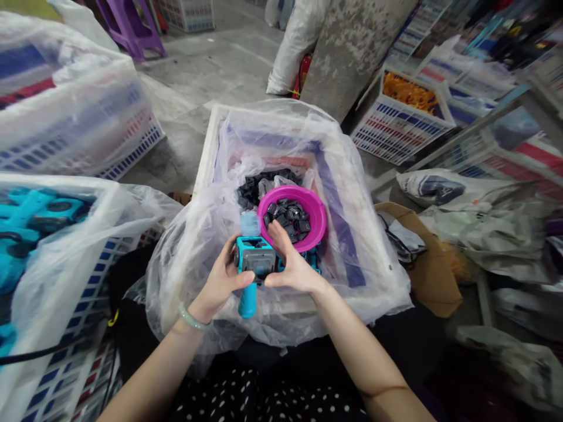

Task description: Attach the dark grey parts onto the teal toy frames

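Note:
My left hand (224,274) holds a turquoise plastic toy (258,262) by its left side, thumb on the front. The toy looks like a small gun-shaped or camera-shaped body with a grey panel, a handle pointing down and a clear bluish part on top. My right hand (292,266) is at its right side, thumb on the front and fingers stretched upward, partly hiding that edge. Just beyond, a magenta bowl (320,225) holds several small black plastic pieces (288,217). More black parts (250,190) lie behind the bowl in the plastic-lined crate (367,193).
At the left, a crate (94,193) holds turquoise toys (39,217); another wrapped crate (83,123) stands behind it. A crate of orange parts (409,94) is at the back right. A pillar (352,53), a purple stool (132,26) and a cardboard box (433,275) stand around.

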Available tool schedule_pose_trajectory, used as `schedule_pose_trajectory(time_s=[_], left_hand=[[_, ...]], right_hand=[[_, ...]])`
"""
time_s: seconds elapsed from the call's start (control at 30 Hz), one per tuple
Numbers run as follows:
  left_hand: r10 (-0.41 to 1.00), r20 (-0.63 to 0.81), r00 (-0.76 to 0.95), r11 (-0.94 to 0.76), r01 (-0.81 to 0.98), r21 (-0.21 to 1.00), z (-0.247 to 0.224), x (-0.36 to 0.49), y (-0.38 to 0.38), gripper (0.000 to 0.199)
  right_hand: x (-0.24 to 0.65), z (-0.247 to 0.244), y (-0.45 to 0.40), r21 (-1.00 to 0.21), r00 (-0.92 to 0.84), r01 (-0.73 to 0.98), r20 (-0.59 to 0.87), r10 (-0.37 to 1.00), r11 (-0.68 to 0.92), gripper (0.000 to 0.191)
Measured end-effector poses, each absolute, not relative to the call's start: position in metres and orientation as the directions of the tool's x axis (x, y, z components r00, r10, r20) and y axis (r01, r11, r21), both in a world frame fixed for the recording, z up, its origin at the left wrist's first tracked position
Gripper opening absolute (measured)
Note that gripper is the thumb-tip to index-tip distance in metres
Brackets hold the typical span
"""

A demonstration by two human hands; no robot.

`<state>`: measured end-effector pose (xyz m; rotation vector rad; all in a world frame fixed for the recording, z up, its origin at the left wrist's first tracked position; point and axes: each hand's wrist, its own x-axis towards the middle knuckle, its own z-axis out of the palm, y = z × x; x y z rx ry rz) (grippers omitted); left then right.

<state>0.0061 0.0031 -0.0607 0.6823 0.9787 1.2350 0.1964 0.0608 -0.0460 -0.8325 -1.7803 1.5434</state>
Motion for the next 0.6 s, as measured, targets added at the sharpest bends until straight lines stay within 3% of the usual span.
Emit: schedule_pose_trajectory(time_s=[0.1, 0.23, 0.3, 0.37, 0.47, 0.53, 0.6], left_hand=[[0.99, -0.133, 0.056, 0.144, -0.471, 0.87, -0.061, 0.005, -0.002, 0.102], [0.988, -0.147, 0.056, 0.156, -0.469, 0.87, -0.051, -0.002, -0.006, 0.097], [0.976, -0.203, 0.082, 0.218, -0.449, 0.866, -0.043, -0.005, -0.009, 0.091], [0.957, -0.269, 0.111, 0.291, -0.412, 0.863, -0.033, -0.006, -0.013, 0.082], [0.927, -0.349, 0.136, 0.374, -0.376, 0.848, -0.017, -0.006, -0.017, 0.075], [0.925, -0.329, 0.188, 0.377, -0.366, 0.851, -0.006, -0.003, -0.012, 0.081], [0.938, -0.216, 0.27, 0.3, -0.325, 0.897, 0.007, 0.001, 0.0, 0.099]], right_hand=[[0.191, -0.051, 0.059, -0.977, -0.664, -0.124, -0.046, 0.747, -0.171, 0.114], [0.188, -0.048, 0.053, -0.976, -0.663, -0.152, -0.015, 0.749, -0.154, 0.095], [0.189, -0.045, 0.05, -0.997, -0.682, -0.064, 0.006, 0.731, -0.052, 0.098], [0.188, -0.041, 0.047, -0.987, -0.665, 0.037, 0.09, 0.742, 0.154, 0.096], [0.185, -0.035, 0.042, -0.87, -0.577, 0.136, 0.32, 0.752, 0.474, 0.067], [0.185, -0.032, 0.041, -0.773, -0.5, 0.185, 0.457, 0.735, 0.607, 0.055], [0.194, -0.033, 0.043, -0.707, -0.438, 0.222, 0.543, 0.716, 0.672, 0.055]])
